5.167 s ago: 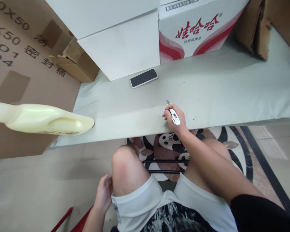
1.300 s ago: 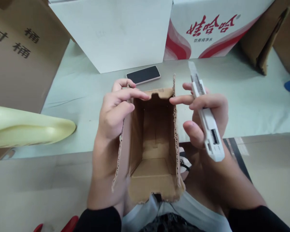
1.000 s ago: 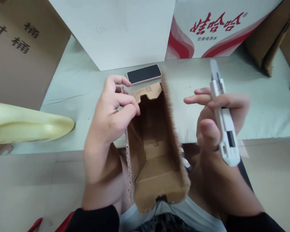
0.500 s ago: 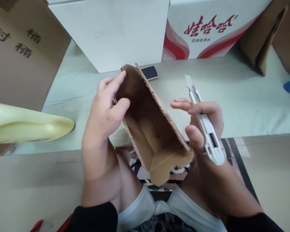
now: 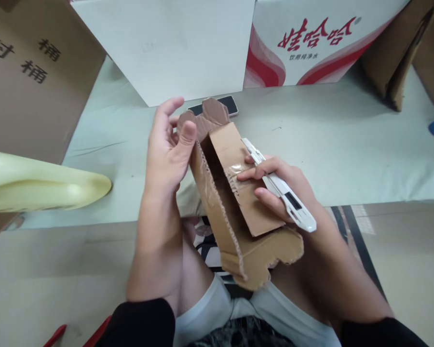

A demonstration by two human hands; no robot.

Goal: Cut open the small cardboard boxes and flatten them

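Box (image 5: 215, 212) was held at a slant over the front edge of the table (image 5: 347, 159). Left hand (image 5: 168, 154) was clamped on its far left corner, thumb on the near side. Right hand (image 5: 297, 183) was closed around the cutter (image 5: 280, 187), one fingertip pressed on the taped panel (image 5: 258, 212). Half a second earlier the opening was wide; the panel now lay inward across part of it. The exposed blade was no longer discernible. This indicated that the work had probably shifted from cutting to folding. The phone (image 5: 229, 103) lay beyond, partly covered by the box.
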